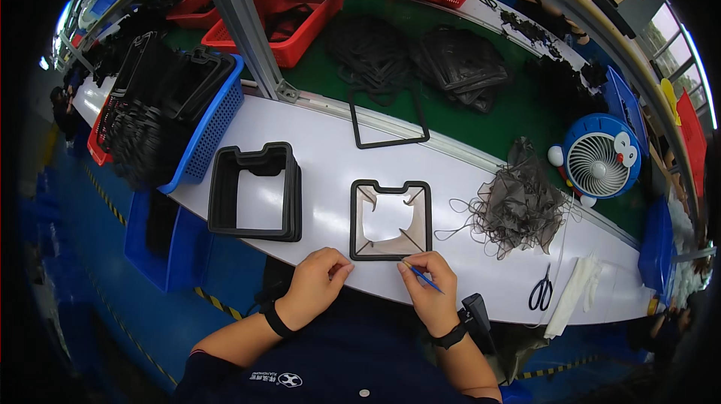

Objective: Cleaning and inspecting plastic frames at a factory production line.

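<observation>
A black square rubber frame [390, 188] lies flat on the white table [330, 156] in front of me, with thin tan flash still inside its opening. My right hand [432, 287] holds a thin blue pointed tool [423, 278] at the frame's near edge. My left hand [315, 284] rests loosely curled on the table just left of that near edge and holds nothing.
A stack of black frames [255, 190] sits to the left. A blue basket [199, 115] of frames stands further left. A heap of trimmed scrap [522, 205], scissors [541, 291], white gloves [574, 291] and a small blue fan [601, 156] are on the right. A loose thin frame [387, 122] lies beyond.
</observation>
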`<state>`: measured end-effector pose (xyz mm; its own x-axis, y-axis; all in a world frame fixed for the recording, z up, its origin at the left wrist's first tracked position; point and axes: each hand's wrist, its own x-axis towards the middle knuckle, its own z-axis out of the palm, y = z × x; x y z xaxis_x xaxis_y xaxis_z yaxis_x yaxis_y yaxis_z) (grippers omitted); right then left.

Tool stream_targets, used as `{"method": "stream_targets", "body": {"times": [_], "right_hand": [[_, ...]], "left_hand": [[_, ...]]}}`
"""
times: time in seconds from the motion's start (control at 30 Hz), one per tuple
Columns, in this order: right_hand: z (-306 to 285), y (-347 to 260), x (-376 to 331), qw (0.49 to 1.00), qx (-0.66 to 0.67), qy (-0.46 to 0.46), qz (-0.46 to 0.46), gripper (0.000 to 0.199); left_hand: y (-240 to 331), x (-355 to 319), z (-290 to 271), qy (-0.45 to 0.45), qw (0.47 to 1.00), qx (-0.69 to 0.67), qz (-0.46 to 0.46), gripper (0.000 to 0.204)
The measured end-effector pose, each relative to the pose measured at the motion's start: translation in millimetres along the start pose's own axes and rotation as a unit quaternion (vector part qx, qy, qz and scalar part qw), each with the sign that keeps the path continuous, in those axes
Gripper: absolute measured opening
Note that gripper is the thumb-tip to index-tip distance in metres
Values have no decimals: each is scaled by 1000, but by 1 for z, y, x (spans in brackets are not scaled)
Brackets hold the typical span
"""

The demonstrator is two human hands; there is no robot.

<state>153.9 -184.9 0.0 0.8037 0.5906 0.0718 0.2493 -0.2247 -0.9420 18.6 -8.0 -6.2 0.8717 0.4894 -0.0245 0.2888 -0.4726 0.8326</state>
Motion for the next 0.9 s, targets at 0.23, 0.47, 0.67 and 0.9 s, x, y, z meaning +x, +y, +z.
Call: {"method": "stream_targets", "body": {"times": [0.23, 0.47, 0.67, 0.9], "right_hand": [[-7, 22, 3, 991, -66, 106, -37, 11], [-18, 32, 8, 979, 155, 49, 125, 20], [-29, 17, 10, 980, 105, -33, 164, 33], [-20, 23, 41, 999, -17, 2, 46, 31]], "left_hand": [[-2, 5, 10, 66, 994, -83, 30, 28], [-18, 15, 8, -31, 925, -346, -152, 62], [-15, 7, 0, -49, 897, -400, -179, 47], [-28, -2, 4, -41, 941, -297, -159, 43]]}}
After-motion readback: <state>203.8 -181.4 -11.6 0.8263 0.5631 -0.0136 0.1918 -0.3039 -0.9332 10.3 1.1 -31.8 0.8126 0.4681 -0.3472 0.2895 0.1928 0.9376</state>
